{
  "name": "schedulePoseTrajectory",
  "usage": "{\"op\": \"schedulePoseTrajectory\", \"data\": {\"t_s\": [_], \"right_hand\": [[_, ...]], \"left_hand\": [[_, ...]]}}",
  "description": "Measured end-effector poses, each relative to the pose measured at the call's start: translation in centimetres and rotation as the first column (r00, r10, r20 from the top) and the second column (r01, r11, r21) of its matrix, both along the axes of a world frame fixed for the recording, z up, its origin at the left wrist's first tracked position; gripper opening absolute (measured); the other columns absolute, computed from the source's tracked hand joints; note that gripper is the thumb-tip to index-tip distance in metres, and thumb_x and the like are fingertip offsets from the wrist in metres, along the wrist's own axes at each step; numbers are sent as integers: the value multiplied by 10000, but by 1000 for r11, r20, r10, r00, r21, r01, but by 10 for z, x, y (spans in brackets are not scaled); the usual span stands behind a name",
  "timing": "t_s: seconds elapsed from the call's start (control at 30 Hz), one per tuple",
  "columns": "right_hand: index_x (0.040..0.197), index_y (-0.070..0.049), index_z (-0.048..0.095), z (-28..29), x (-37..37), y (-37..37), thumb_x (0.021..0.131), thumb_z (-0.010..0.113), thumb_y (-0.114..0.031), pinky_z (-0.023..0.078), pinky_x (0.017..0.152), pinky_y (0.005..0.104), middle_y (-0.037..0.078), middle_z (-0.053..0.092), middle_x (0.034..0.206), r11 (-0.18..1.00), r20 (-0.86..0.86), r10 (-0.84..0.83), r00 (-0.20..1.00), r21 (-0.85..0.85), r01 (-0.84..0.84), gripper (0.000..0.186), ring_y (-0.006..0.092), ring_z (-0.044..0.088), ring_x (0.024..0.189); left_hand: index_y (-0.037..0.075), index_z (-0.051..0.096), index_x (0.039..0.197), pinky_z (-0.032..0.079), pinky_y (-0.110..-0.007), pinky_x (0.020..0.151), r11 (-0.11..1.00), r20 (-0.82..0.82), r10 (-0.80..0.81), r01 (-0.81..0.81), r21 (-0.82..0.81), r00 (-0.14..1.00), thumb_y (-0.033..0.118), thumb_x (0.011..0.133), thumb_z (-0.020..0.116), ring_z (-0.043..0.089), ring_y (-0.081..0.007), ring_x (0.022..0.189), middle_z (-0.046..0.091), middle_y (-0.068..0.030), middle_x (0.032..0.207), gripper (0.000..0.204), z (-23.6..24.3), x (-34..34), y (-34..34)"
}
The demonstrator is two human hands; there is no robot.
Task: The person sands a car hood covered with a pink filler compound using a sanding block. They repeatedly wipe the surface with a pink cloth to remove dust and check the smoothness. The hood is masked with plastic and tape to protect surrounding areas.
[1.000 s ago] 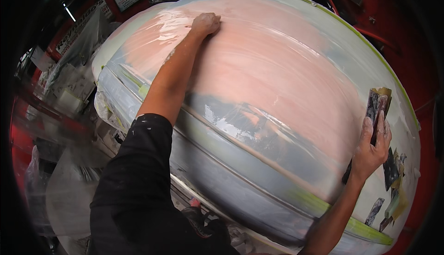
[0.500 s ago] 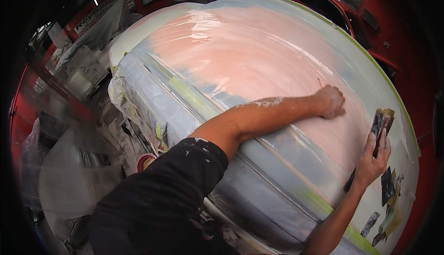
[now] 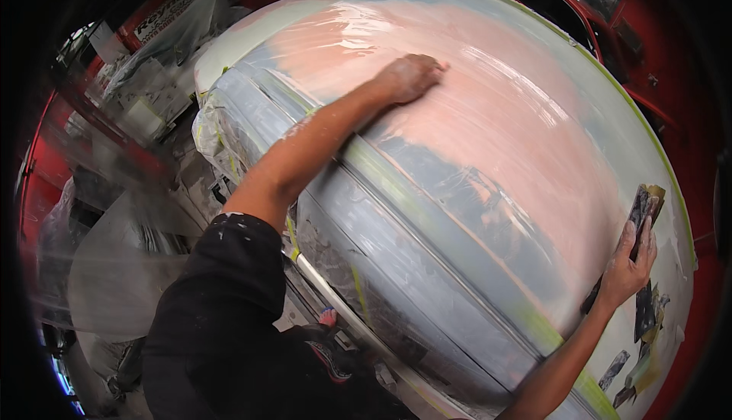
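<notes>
A wet, shiny car roof [image 3: 518, 145] with pale pink patches amid grey and whitish areas spreads before me. My left hand [image 3: 414, 78] is closed in a fist low over its far left-centre part. A small reddish edge shows at its fingertips; what it belongs to is mostly hidden. Toward the right, my right hand [image 3: 630, 264] grips a long dark sanding block [image 3: 645, 200] wrapped in worn sandpaper. The block's lower end shows beneath the palm, against the roof.
Torn dark sandpaper pieces [image 3: 646, 313] lie on the roof by my right forearm. Yellow-green tape [image 3: 595, 393] runs along the near side. Clear plastic sheeting [image 3: 114, 298] hangs at left. A red car [image 3: 549, 12] stands beyond the roof.
My left hand has swept leftward and farther away across the pink area, still closed. My right hand keeps its grip on the sanding block. The whole view has shifted slightly.
</notes>
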State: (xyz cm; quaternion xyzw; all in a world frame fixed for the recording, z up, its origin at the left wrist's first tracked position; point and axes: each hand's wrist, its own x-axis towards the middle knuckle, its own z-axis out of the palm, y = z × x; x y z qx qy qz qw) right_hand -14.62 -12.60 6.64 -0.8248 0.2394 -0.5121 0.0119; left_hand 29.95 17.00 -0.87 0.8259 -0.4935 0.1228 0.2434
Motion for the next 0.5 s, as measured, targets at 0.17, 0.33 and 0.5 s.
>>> {"op": "schedulePoseTrajectory", "data": {"t_s": [0.17,0.33,0.5], "right_hand": [[1321,-24,692,-1,-1,-4,996,709,-228,475,1052,399,190,685,1302,1000,-2,31,1000,0,-31,384,314,644,1201],[1323,-41,699,1,2,2,987,723,-231,480,1045,392,175,682,1306,998,7,16,1000,66,-16,387,288,646,1197],[1317,-48,706,2,1,6,980,729,-220,488,1034,387,176,685,1295,993,25,41,999,107,-43,378,284,656,1173]], "left_hand": [[25,626,1339,457,-455,1073,914,-156,401,-383,133,903,503,1077,433,601,-394,1235,654,-234,1313,578,11,41,107],[-3,518,1461,317,-468,1207,868,237,286,-356,347,929,618,1055,379,414,-395,1446,503,-238,1512,755,9,21,61],[-26,257,1605,154,-480,1281,918,23,14,-21,395,1000,743,1016,257,138,-368,1585,207,-236,1688,969,8,-66,-69]]}}
